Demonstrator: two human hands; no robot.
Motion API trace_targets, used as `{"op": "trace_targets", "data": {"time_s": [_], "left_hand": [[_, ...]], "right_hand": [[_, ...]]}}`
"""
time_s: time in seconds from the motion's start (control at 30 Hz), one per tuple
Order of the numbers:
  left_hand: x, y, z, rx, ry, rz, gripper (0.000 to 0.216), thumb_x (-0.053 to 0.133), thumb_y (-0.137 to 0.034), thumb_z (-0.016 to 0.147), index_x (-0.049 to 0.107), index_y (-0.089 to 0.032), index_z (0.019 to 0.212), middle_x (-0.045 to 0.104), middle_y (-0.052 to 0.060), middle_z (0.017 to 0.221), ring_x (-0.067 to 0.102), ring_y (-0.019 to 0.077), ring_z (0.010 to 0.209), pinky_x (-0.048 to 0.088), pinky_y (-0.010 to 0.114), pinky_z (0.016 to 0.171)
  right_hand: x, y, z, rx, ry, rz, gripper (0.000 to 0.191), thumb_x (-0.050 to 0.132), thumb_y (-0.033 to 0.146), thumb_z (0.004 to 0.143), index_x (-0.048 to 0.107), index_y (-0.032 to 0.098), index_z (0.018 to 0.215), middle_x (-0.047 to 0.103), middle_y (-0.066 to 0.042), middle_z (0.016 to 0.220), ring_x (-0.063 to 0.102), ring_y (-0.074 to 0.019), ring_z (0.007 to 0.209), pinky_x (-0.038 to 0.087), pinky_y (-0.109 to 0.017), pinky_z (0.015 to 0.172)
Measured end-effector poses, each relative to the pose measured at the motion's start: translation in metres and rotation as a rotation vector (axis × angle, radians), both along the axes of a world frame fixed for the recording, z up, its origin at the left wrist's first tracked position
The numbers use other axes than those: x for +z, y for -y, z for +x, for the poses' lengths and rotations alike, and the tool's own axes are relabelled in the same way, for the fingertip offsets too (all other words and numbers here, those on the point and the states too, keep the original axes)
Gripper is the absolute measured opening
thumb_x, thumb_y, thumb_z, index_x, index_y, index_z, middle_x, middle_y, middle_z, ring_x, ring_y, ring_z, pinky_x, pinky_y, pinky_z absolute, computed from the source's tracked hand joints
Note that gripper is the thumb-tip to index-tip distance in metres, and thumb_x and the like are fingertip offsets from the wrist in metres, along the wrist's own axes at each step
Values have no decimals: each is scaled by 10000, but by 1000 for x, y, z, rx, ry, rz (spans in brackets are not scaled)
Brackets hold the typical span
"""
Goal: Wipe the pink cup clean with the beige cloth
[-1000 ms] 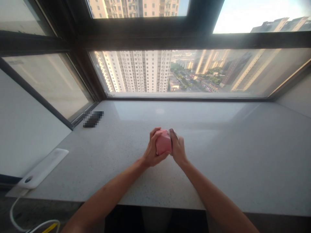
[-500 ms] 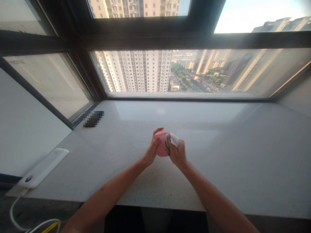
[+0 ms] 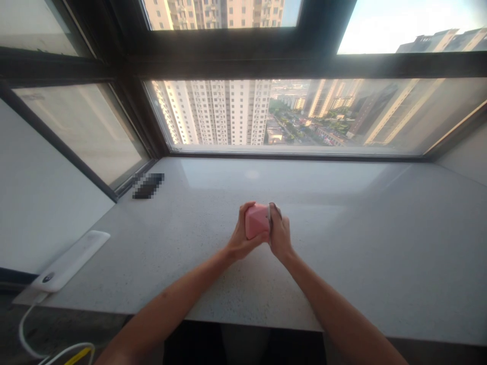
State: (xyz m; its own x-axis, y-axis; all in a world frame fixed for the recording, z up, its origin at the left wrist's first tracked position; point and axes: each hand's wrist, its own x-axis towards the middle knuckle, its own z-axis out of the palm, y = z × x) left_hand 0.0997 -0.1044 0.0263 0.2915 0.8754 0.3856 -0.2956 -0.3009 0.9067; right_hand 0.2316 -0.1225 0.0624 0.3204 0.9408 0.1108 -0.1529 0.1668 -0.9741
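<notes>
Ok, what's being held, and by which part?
A pink faceted object: the left hand clasps its left side, thumb along the near edge; the right hand is against its right end, its exact grip hidden.

A pale speckled counter [image 3: 380,243] below a wide window [image 3: 289,116] looking out on high-rises.
Through the wide window, a pale tower block [image 3: 213,111] fills its left part, trees and streets [image 3: 292,124] lie mid-pane, and more towers [image 3: 399,114] lean toward its right. Dark framing [image 3: 243,65] borders it; a side window [image 3: 83,126] meets it at the left, with a white panel [image 3: 45,203] below that. Near the wide window's lower left corner, a pixelated dark object [image 3: 147,187] lies on the counter. Farther from the window and more to its left sits a long white device [image 3: 74,261], a white cable [image 3: 25,337] at its end farther from the window.
</notes>
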Motion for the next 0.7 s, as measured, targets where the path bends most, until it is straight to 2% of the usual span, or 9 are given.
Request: {"op": "trace_targets", "data": {"time_s": [0.07,0.13,0.23,0.3,0.37,0.47,0.53,0.6,0.7], "left_hand": [[0,2,2,-102,56,-177,816,744,-638,923,377,-298,1569,619,95,1347,669,279,1162,549,427,1031],[0,2,3,-93,60,-183,762,667,-644,975,340,-302,1572,619,91,1319,675,260,1120,562,406,982],[2,-2,1,97,-78,180,902,905,-597,772,446,-287,1484,494,142,1497,538,352,1380,486,496,1145],[4,-4,-1,113,-125,293,941,957,-585,699,481,-288,1454,458,149,1534,496,378,1425,462,523,1176],[6,-4,-2,8,-80,126,868,849,-605,834,412,-308,1523,552,117,1426,618,311,1259,541,460,1068],[6,-2,1,-141,16,-229,745,631,-670,980,369,-264,1548,653,88,1240,695,227,987,599,371,876],[3,-2,3,-143,23,-269,733,568,-702,999,375,-243,1537,660,104,1242,702,238,992,604,391,875],[-2,-4,3,-41,-35,-85,792,676,-673,952,357,-265,1552,616,129,1353,676,279,1148,583,452,988],[-8,-10,-1,122,-167,331,988,939,-590,728,419,-287,1511,455,171,1556,491,378,1446,454,553,1189]], "right_hand": [[-2,3,1,27,131,54,634,611,770,925,455,236,622,401,46,562,347,-110,535,291,-253,469],[-2,4,4,48,201,85,644,610,767,930,441,237,607,394,44,557,343,-108,537,281,-255,474],[2,2,4,33,95,39,607,615,748,939,469,234,651,409,47,572,346,-112,541,300,-252,472],[5,1,3,17,-5,2,588,612,744,944,486,235,680,424,49,580,356,-113,539,320,-250,471],[5,2,2,20,2,-1,600,601,758,945,493,233,676,436,45,573,367,-113,528,321,-250,468],[1,4,5,76,184,81,643,599,777,938,474,233,619,429,39,534,373,-108,507,302,-253,468],[0,4,8,104,263,114,663,598,779,937,450,236,588,421,38,512,370,-106,498,296,-256,471],[3,3,8,74,228,74,653,590,779,943,459,234,606,429,38,520,368,-107,502,296,-255,466],[9,4,3,24,91,-9,624,585,786,940,487,232,670,438,46,553,370,-112,519,308,-250,457]]}}
